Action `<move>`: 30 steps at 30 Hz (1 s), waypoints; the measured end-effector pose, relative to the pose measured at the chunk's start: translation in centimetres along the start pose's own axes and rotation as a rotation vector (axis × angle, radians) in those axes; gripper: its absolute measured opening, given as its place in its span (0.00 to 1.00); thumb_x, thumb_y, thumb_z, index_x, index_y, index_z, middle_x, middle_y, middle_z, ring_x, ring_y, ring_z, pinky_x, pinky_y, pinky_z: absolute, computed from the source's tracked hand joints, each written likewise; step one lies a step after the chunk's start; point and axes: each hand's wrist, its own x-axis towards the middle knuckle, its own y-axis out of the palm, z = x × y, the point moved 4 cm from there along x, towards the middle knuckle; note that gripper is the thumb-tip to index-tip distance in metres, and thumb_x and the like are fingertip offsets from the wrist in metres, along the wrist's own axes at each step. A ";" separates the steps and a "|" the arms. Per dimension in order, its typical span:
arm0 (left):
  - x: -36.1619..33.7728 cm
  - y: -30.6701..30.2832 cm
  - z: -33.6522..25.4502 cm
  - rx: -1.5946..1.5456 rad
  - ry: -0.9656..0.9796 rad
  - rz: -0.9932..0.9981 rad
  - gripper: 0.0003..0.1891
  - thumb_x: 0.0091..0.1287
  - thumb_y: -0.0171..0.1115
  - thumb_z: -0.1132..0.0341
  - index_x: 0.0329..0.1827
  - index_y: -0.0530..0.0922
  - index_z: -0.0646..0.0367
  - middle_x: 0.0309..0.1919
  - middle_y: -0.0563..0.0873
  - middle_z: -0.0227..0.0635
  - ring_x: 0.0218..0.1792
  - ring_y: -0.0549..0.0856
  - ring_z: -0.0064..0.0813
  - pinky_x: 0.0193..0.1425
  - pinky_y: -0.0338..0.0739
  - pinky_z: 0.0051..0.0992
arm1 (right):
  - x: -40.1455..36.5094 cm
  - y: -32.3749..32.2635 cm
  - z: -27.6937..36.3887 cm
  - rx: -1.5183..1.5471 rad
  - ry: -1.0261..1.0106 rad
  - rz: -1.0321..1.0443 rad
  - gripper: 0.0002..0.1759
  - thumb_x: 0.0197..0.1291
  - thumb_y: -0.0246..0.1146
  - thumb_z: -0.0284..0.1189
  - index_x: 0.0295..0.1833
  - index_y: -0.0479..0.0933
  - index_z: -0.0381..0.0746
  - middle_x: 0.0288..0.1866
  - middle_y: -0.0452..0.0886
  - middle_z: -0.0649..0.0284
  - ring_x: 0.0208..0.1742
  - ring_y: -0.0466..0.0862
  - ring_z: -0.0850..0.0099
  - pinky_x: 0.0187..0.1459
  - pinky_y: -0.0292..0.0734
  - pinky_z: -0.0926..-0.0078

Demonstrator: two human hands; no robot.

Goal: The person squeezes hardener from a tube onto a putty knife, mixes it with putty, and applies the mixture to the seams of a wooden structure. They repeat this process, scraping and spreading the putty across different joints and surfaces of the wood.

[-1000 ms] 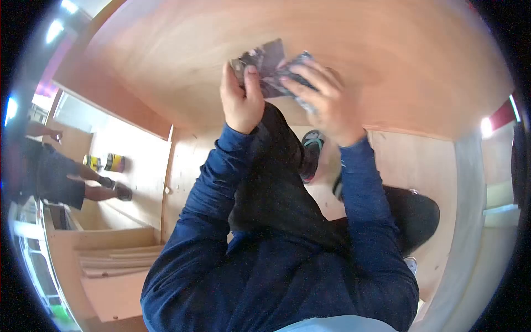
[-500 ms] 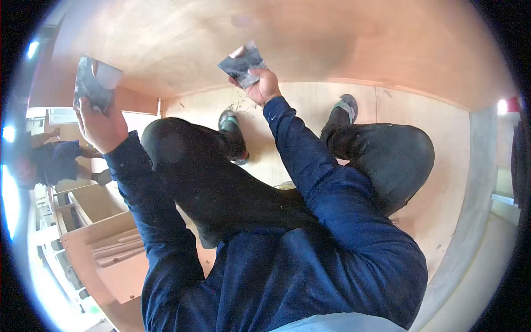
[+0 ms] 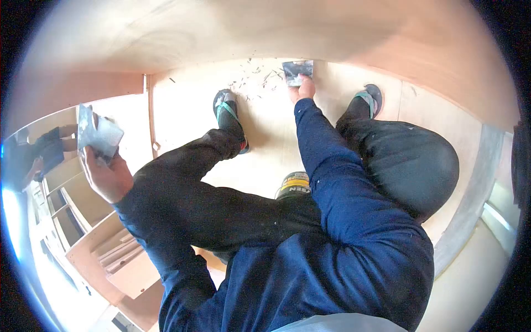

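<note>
My left hand (image 3: 108, 174) is closed on a flat metal scraper (image 3: 99, 133) at the left, whose blade carries greyish smears. Near the top centre my right hand (image 3: 303, 90) grips a second flat scraper (image 3: 297, 71) with dark and pale smears on it. That blade is close to the foot of the wooden panel (image 3: 221, 33), over the pale wooden floor (image 3: 265, 130); whether it touches is hard to tell. Dark scraps (image 3: 265, 77) lie on the floor to its left.
My feet in sandals (image 3: 225, 108) stand on either side of my right arm. A can with a yellow label (image 3: 295, 183) sits between my legs. Open wooden compartments (image 3: 83, 205) are at the left, with another person (image 3: 47, 152) beyond them.
My right hand and its scraper have moved right and down from the panel toward the floor. My left hand has come lower with its scraper. The view has shifted, showing more floor and the can.
</note>
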 end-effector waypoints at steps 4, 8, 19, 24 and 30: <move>1.8 -2.7 1.3 -0.003 -0.018 0.053 0.20 0.71 0.55 0.63 0.58 0.70 0.70 0.56 0.76 0.46 0.58 0.76 0.37 0.60 0.74 0.37 | -0.4 -0.8 6.6 0.500 0.362 -0.039 0.23 0.52 0.53 0.17 0.57 0.70 0.40 0.53 0.77 0.55 0.54 0.79 0.52 0.56 0.74 0.45; 1.3 -2.8 1.3 0.049 0.015 -0.056 0.20 0.71 0.55 0.63 0.58 0.70 0.70 0.56 0.76 0.46 0.57 0.77 0.36 0.60 0.74 0.37 | -1.4 2.8 11.8 0.989 0.631 -0.186 0.24 0.53 0.52 0.18 0.58 0.69 0.42 0.54 0.76 0.56 0.55 0.78 0.53 0.57 0.73 0.45; 0.9 -3.4 1.5 0.174 0.090 0.008 0.23 0.70 0.57 0.62 0.60 0.68 0.69 0.56 0.76 0.46 0.56 0.77 0.37 0.59 0.74 0.36 | 1.1 4.9 15.9 0.752 0.561 -0.277 0.22 0.55 0.51 0.17 0.56 0.70 0.39 0.53 0.76 0.56 0.55 0.77 0.56 0.59 0.72 0.50; 0.6 -3.6 1.1 0.000 -0.001 0.039 0.22 0.69 0.57 0.62 0.60 0.69 0.69 0.55 0.77 0.45 0.56 0.77 0.37 0.59 0.73 0.35 | -0.1 3.2 10.5 0.594 0.402 -0.169 0.21 0.53 0.53 0.15 0.55 0.72 0.35 0.53 0.77 0.56 0.54 0.77 0.58 0.60 0.72 0.54; 0.5 -2.8 0.9 -0.025 0.012 -0.012 0.21 0.69 0.57 0.64 0.59 0.69 0.68 0.55 0.77 0.46 0.56 0.78 0.37 0.58 0.74 0.37 | -0.2 0.9 2.2 -0.284 -0.185 -0.020 0.20 0.58 0.52 0.16 0.57 0.71 0.35 0.54 0.77 0.56 0.54 0.78 0.59 0.61 0.73 0.58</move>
